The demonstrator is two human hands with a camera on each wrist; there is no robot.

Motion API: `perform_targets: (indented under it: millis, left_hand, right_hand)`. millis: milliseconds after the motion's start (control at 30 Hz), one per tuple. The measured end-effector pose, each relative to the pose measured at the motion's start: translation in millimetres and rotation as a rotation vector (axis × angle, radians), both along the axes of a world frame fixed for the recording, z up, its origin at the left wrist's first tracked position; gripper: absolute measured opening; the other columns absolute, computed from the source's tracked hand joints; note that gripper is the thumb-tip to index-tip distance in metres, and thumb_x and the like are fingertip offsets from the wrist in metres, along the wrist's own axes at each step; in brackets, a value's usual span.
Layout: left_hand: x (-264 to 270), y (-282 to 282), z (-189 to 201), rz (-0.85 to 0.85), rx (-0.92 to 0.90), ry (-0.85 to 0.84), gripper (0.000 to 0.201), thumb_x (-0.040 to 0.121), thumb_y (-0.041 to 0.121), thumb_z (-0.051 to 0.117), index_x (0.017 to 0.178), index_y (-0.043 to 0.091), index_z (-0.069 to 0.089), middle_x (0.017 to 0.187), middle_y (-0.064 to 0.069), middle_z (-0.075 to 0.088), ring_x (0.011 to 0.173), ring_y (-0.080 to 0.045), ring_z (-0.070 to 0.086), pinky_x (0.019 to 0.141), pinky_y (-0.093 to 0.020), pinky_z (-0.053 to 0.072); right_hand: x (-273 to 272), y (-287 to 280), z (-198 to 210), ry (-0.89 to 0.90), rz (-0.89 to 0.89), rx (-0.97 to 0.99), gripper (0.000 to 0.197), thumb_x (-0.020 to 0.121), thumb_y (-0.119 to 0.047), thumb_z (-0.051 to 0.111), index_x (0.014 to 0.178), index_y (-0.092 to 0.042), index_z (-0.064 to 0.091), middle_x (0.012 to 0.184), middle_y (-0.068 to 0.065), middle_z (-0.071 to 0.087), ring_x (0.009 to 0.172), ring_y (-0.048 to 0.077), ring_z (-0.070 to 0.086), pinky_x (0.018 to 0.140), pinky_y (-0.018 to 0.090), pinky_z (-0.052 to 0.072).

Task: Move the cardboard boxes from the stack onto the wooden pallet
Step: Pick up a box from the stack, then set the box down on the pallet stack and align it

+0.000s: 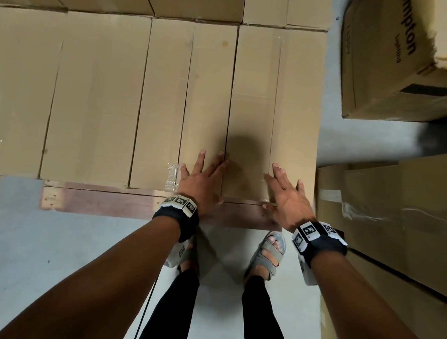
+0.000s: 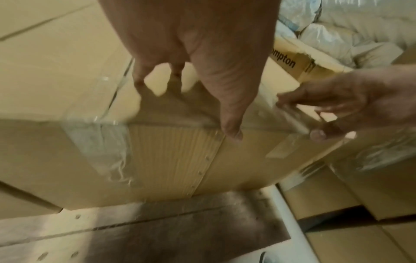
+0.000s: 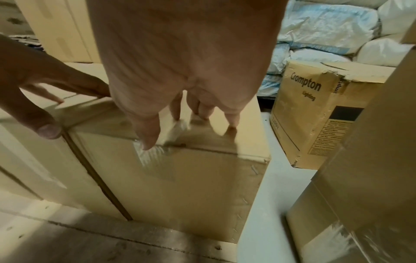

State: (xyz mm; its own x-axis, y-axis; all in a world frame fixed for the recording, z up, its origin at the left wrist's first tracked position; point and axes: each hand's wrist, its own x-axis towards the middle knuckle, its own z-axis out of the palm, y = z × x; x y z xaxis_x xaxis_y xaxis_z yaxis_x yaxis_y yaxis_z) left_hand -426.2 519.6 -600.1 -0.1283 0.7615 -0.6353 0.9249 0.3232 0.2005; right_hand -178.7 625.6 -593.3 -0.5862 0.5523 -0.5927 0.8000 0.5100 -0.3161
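From the head camera I look down at a pale grey concrete floor (image 1: pixel 19 249) with a wooden pallet (image 1: pixel 99 201) in front of my sandalled feet. Plain cardboard boxes (image 1: pixel 91 97) cover the pallet side by side, each one's long axis running away from me, with another row behind them. The rightmost box (image 1: pixel 275 107) sits at the pallet's right end, a short end facing me. My left hand (image 1: pixel 203 178) lies spread, fingers straight, over the seam between that box and its neighbour. My right hand (image 1: pixel 288 196) is spread too, over the box's near right edge. To the right stands the stack (image 1: pixel 396 217) of boxes, partly taped. Beyond it a torn printed carton (image 1: pixel 393 61) stands on the floor; I cannot see what any box holds.

The left wrist camera shows the left hand (image 2: pixel 202 53) open, thumb pointing down over the box's top front edge (image 2: pixel 168 122), clear tape beside it. The pallet board (image 2: pixel 157 231) lies below. White sacks (image 2: pixel 349 26) are piled in the background.

The right wrist camera shows the right hand (image 3: pixel 180 71) open, fingers extended along the box top (image 3: pixel 236 115), thumb at the taped edge. The carton marked "Crompton" (image 3: pixel 315 115) stands apart on the floor, sacks (image 3: pixel 326 26) behind it.
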Motion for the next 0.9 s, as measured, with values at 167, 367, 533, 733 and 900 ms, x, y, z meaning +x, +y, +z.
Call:
perform_targets:
  millis: [167,367,533,733,900]
  left_hand:
    - [-1,6,57,0.165,-0.072,-0.185,0.060,0.097,0.045,0.067,0.151,0.027,0.047,0.150,-0.006,0.054,0.133,-0.033,0.056,0.104,-0.046,0.052]
    - [11,-27,171,0.177,0.054,-0.214,0.038,0.098,0.046,0.062,0.132,0.030,0.063,0.133,-0.002,0.068,0.117,-0.030,0.066,0.095,-0.038,0.054]
    - [21,-85,250,-0.049,0.061,-0.213,0.049,0.091,0.053,0.046,0.134,0.033,0.061,0.127,0.000,0.070,0.111,-0.028,0.069,0.091,-0.042,0.058]
    - [32,-155,304,-0.181,0.044,-0.224,0.058,0.088,0.059,0.036,0.132,0.032,0.062,0.134,0.001,0.067,0.121,-0.028,0.064,0.097,-0.041,0.053]
    - [41,-197,348,-0.141,0.082,-0.293,0.040,0.098,0.040,0.062,0.133,0.023,0.064,0.137,-0.003,0.067,0.121,-0.027,0.063,0.103,-0.039,0.050]
  right_hand:
    - [2,-21,54,0.024,-0.199,-0.100,0.060,0.096,-0.025,0.063,0.151,-0.041,0.044,0.152,-0.004,0.056,0.123,0.030,0.063,0.099,0.043,0.055]
    - [10,-83,162,0.024,-0.425,-0.052,0.044,0.097,-0.034,0.063,0.141,-0.039,0.056,0.139,0.000,0.065,0.121,0.030,0.063,0.097,0.041,0.055]
    - [24,-155,248,0.142,-0.659,0.006,0.036,0.095,-0.034,0.066,0.131,-0.037,0.062,0.126,-0.004,0.070,0.111,0.024,0.069,0.091,0.041,0.058]
    - [41,-256,317,0.248,-0.791,0.070,0.030,0.097,-0.034,0.068,0.126,-0.039,0.064,0.118,-0.017,0.070,0.102,0.012,0.069,0.082,0.038,0.059]
    - [53,-339,351,0.303,-0.907,0.108,0.028,0.097,-0.034,0.069,0.125,-0.036,0.066,0.121,-0.015,0.070,0.098,0.010,0.069,0.084,0.040,0.059]
